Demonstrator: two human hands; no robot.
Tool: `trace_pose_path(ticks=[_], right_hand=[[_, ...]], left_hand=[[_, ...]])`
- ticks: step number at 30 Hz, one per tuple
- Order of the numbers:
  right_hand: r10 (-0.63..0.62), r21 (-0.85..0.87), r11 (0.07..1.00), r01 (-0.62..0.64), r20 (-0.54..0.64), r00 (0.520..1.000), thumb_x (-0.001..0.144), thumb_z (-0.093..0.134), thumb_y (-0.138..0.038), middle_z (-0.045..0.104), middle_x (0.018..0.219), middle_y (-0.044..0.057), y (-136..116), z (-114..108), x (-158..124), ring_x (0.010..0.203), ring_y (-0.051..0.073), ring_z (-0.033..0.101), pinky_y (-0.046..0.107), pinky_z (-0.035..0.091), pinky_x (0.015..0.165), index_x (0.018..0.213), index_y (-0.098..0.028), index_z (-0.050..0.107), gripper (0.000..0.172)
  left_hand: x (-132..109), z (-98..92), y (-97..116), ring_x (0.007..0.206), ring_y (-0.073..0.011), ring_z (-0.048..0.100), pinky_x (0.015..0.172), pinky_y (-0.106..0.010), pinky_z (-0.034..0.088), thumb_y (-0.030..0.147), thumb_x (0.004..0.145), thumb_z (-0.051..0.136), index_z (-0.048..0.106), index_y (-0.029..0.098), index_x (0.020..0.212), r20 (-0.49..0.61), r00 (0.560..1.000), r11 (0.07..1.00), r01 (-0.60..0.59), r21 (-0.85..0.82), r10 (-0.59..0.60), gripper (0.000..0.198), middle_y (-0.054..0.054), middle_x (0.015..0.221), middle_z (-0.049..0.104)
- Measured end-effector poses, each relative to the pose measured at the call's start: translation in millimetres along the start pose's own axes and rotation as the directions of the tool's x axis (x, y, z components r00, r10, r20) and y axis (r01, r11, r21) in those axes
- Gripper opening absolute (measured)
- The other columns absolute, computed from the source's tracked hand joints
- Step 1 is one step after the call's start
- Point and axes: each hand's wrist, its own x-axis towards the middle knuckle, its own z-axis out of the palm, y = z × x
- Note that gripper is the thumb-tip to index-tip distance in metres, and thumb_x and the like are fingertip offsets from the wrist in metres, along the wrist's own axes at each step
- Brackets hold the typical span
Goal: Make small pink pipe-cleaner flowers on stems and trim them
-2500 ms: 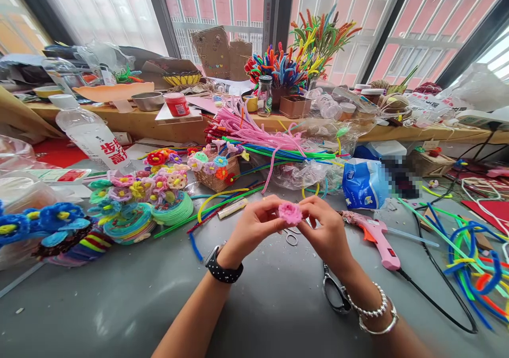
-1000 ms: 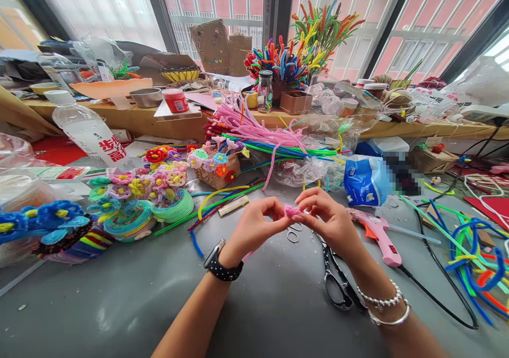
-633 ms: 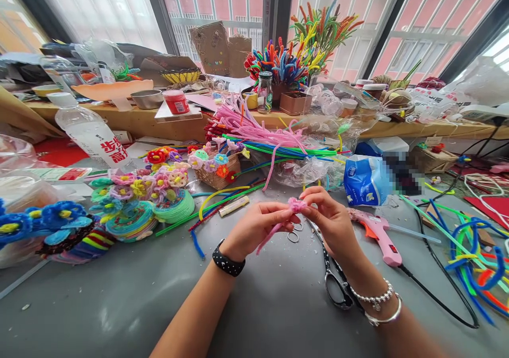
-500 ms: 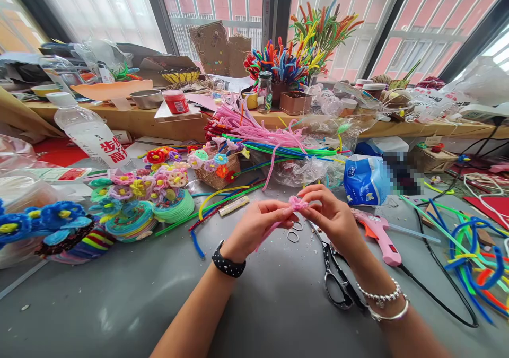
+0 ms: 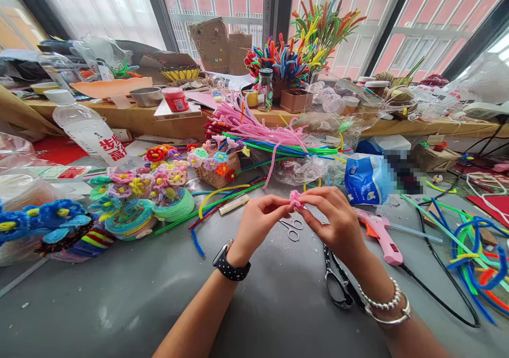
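A small curled pink pipe cleaner piece (image 5: pixel 295 198) is pinched between my two hands above the grey table. My left hand (image 5: pixel 259 224), with a black dotted watch strap at the wrist, grips it by the fingertips from the left. From the right, my right hand (image 5: pixel 336 221) closes thumb and fingers on the same piece. Under the hands lie small silver scissors (image 5: pixel 293 235). Large black-handled scissors (image 5: pixel 338 290) rest below my right hand, partly hidden by that wrist. A pink glue gun (image 5: pixel 380 232) lies just to its right.
Pink pipe cleaners (image 5: pixel 258 130) are heaped behind my hands. Pipe cleaner flowers (image 5: pixel 131 185) in small pots stand left, near a leaning bottle (image 5: pixel 93 130). At right are a blue packet (image 5: pixel 366 180), a black cord (image 5: pixel 441 289) and tangled pipe cleaners (image 5: pixel 477 257).
Both hands have shifted slightly, turning the pink piece. The pink tail below my left hand is no longer visible. More of the small scissors shows.
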Motion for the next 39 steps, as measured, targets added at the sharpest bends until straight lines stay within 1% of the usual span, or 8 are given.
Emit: trace_pose_path(ticks=[4, 7, 10, 20, 25, 28, 32, 39], right_hand=[[0.013, 0.044, 0.999, -0.012, -0.026, 1.000, 0.077, 0.054, -0.015, 0.061, 0.083, 0.005, -4.0, 4.7, -1.6, 0.079, 0.018, 0.054, 0.033, 0.045, 0.072, 0.086, -0.020, 0.060, 0.012], [0.066, 0.116, 0.992, -0.058, -0.065, 0.996, 0.077, 0.053, -0.013, 0.062, 0.084, 0.004, -7.5, 7.1, -2.2, 0.080, 0.017, 0.055, 0.032, 0.045, 0.072, 0.085, -0.022, 0.060, 0.013], [0.128, 0.195, 0.975, -0.109, -0.090, 0.988, 0.077, 0.054, -0.012, 0.062, 0.083, 0.003, -10.6, 8.2, -2.5, 0.079, 0.016, 0.055, 0.032, 0.046, 0.071, 0.084, -0.023, 0.061, 0.015], [0.347, 0.364, 0.878, -0.311, -0.036, 0.937, 0.075, 0.057, -0.016, 0.062, 0.074, 0.000, -12.3, 12.2, -5.4, 0.068, 0.014, 0.056, 0.028, 0.045, 0.064, 0.077, -0.022, 0.063, 0.008], [0.339, 0.301, 0.893, -0.335, 0.039, 0.940, 0.073, 0.060, -0.021, 0.063, 0.073, 0.001, -7.7, 5.7, -2.4, 0.063, 0.013, 0.054, 0.027, 0.045, 0.059, 0.076, -0.020, 0.061, 0.004], [0.304, 0.275, 0.910, -0.309, 0.064, 0.951, 0.073, 0.059, -0.021, 0.063, 0.079, 0.002, -6.3, 2.1, -0.2, 0.072, 0.015, 0.054, 0.028, 0.046, 0.061, 0.080, -0.020, 0.061, 0.007], [0.250, 0.204, 0.948, -0.244, -0.005, 0.968, 0.073, 0.059, -0.021, 0.060, 0.086, 0.004, -6.3, 1.8, 1.6, 0.083, 0.019, 0.051, 0.030, 0.045, 0.061, 0.075, -0.021, 0.061, 0.003], [0.331, 0.282, 0.908, -0.310, -0.027, 0.943, 0.070, 0.062, -0.021, 0.055, 0.080, 0.003, -9.8, 5.9, 2.6, 0.077, 0.017, 0.050, 0.030, 0.043, 0.063, 0.067, -0.021, 0.060, 0.004]], left_hand=[[2.2, -3.1, -2.2, 0.066, -0.0108, 0.058, 0.067, -0.022, 0.045, 0.026, 0.063, 0.066, 0.066, 0.012, 0.075, 0.080, 0.993, 0.990, 0.090, -0.112, -0.082, 0.018, -0.002, 0.069, 0.065], [3.6, -4.9, -4.0, 0.066, -0.0080, 0.057, 0.071, -0.022, 0.043, 0.025, 0.067, 0.064, 0.066, 0.013, 0.078, 0.195, 0.966, 0.937, 0.221, -0.272, -0.171, 0.017, -0.002, 0.070, 0.065], [4.1, -5.3, -5.3, 0.064, -0.0070, 0.056, 0.071, -0.022, 0.043, 0.023, 0.067, 0.064, 0.067, 0.013, 0.078, 0.243, 0.949, 0.902, 0.275, -0.334, -0.200, 0.015, -0.002, 0.071, 0.065], [6.0, -4.4, -9.9, 0.064, -0.0075, 0.057, 0.068, -0.020, 0.043, 0.023, 0.063, 0.067, 0.067, 0.014, 0.071, 0.156, 0.971, 0.927, 0.223, -0.302, -0.183, 0.012, -0.001, 0.068, 0.066], [5.3, -2.1, -9.5, 0.063, -0.0086, 0.058, 0.065, -0.021, 0.044, 0.024, 0.063, 0.067, 0.067, 0.013, 0.072, 0.117, 0.981, 0.954, 0.181, -0.240, -0.156, 0.014, -0.001, 0.066, 0.066], [4.4, -1.3, -8.7, 0.068, -0.0105, 0.059, 0.067, -0.022, 0.045, 0.025, 0.064, 0.066, 0.067, 0.013, 0.076, 0.081, 0.990, 0.970, 0.131, -0.204, -0.117, 0.017, -0.003, 0.073, 0.067], [3.2, -0.4, -6.3, 0.065, -0.0125, 0.060, 0.066, -0.024, 0.047, 0.025, 0.063, 0.066, 0.068, 0.013, 0.075, 0.022, 0.998, 0.989, 0.057, -0.139, -0.055, 0.017, -0.004, 0.072, 0.067], [2.9, -1.4, -5.8, 0.061, -0.0120, 0.059, 0.063, -0.023, 0.046, 0.023, 0.064, 0.066, 0.068, 0.013, 0.072, 0.028, 1.000, 0.995, 0.001, -0.100, 0.002, 0.013, -0.002, 0.065, 0.066]])
